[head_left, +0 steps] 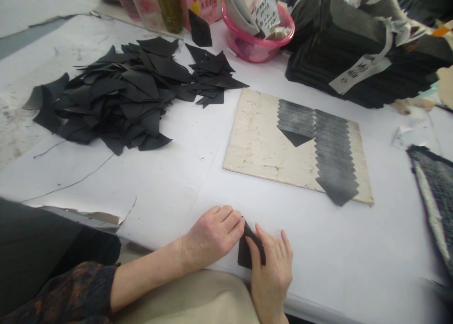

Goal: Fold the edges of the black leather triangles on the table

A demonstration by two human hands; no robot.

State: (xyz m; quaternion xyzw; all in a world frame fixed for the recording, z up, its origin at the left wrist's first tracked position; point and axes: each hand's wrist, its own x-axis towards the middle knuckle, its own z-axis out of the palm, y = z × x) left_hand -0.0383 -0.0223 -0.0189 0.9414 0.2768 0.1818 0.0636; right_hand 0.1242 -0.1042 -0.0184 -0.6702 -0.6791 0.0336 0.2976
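Right hand (pixel 274 262) has a small black piece (pixel 244 255) pinched between thumb and fingers, at the near edge of the white table (pixel 191 178); left hand (pixel 214 232) is curled at the piece's upper corner, fingertips hidden, can't tell if it's gripping. Beyond: pale board (pixel 253 142) with two overlapping columns of black pieces (pixel 334 149), loose black pile (pixel 120 95) farther left, pink basin (pixel 260 48) behind the board.

Even, pale light with soft blur toward the edges
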